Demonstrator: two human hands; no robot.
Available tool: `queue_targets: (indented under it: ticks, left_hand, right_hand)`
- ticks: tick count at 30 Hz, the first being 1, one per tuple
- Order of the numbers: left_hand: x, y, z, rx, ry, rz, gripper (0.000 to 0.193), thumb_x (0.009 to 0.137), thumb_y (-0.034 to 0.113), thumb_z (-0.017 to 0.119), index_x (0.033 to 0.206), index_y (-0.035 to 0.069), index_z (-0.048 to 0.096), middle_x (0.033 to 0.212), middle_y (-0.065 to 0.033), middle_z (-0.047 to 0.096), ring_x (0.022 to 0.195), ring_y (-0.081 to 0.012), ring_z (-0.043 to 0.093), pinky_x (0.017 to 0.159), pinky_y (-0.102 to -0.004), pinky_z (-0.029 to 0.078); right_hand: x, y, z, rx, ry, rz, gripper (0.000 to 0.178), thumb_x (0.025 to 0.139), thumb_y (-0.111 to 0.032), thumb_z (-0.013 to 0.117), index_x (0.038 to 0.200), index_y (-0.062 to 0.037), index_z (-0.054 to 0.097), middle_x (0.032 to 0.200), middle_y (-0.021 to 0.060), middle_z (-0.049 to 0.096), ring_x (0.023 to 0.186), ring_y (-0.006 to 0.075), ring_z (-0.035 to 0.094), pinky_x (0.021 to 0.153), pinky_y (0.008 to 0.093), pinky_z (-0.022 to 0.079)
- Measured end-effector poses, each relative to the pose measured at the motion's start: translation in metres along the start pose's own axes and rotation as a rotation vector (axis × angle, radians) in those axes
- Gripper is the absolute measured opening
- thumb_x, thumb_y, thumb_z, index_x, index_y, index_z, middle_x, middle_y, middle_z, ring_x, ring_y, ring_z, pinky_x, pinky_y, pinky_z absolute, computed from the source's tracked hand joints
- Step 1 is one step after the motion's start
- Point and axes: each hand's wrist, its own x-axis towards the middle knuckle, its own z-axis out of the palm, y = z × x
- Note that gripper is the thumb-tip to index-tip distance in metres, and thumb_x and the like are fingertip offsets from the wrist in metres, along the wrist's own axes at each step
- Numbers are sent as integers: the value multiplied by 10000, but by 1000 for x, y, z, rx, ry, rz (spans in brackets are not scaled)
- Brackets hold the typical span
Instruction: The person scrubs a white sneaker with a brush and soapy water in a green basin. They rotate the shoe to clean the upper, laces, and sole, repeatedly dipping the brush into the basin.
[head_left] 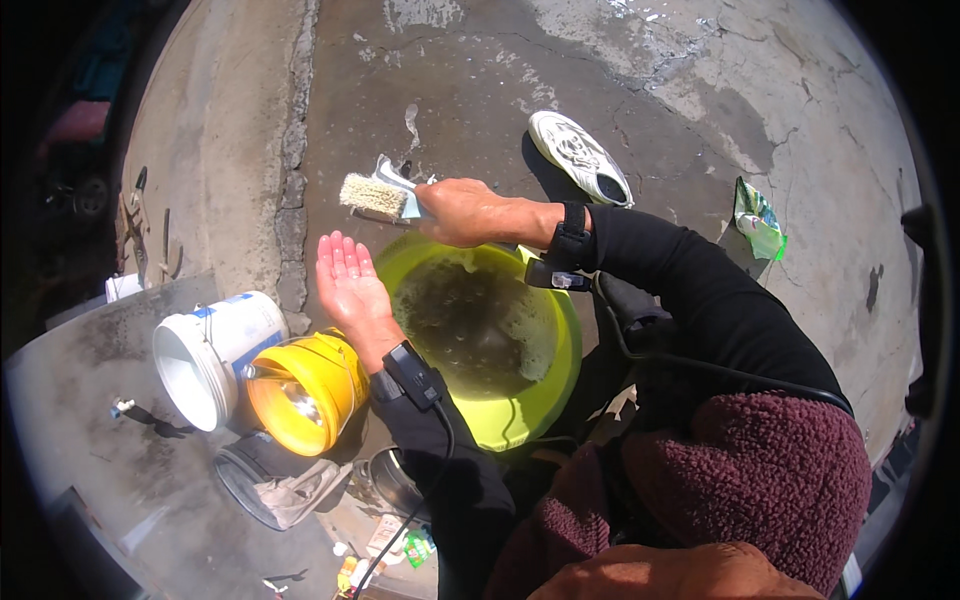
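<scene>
My right hand [465,211] is closed around the handle of a scrub brush [376,196] with cream bristles and a pale blue-grey body. It is held above the far edge of a yellow-green basin [506,424]. Dark, murky water [470,320] with foam along the sides fills much of that basin. At the basin's left side my left hand [354,290] is turned palm up, wet, with fingers stretched out and nothing in it. A white sneaker [578,157] lies on the wet concrete beyond my right wrist.
Left of the basin, a white bucket [180,335] and a yellow bucket [268,390] lie tipped. A dark bucket with a cloth [300,495] is nearer. A green-and-white packet [760,222] lies at right. A broken concrete ledge [293,190] runs along the left.
</scene>
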Motion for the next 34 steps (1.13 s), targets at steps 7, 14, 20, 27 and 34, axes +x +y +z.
queue_targets:
  ticks: [7,14,20,27,34]
  left_hand:
    - [-70,-80,-128,358,248,-374,396,976,279,519,1196,-41,597,1198,-140,615,1144,-248,562,1040,-369,408]
    - [-104,-120,-183,820,288,-444,237,943,174,509,1042,31,670,976,-83,678,879,-230,642,770,-365,521]
    - [-52,-91,-110,-490,-60,-300,303,993,215,462,1098,16,666,1081,-114,710,1030,-274,668,958,-410,522]
    - [-28,0,18,112,-395,-21,349,1023,241,435,1133,-30,624,1101,-167,659,1032,-250,631,932,-355,488]
    - [-40,-20,-19,343,-89,39,342,1001,253,477,1115,-30,632,1106,-159,660,936,-225,618,897,-367,488]
  right_hand:
    - [0,7,-5,45,-12,-15,295,833,-194,675,1041,8,618,997,242,676,998,406,643,855,481,503]
    - [-3,5,-4,37,-27,-19,306,840,-201,669,1055,7,606,995,237,673,998,405,638,853,483,499]
    - [-5,5,1,-12,-12,-58,266,837,-185,660,1017,1,600,935,230,677,940,411,647,805,488,506]
    - [-9,2,8,-24,17,-115,249,830,-153,653,1006,13,595,898,232,676,914,420,649,774,490,511]
    - [-5,8,3,-22,4,-82,282,817,-181,668,1013,11,601,912,241,680,918,415,657,770,487,517]
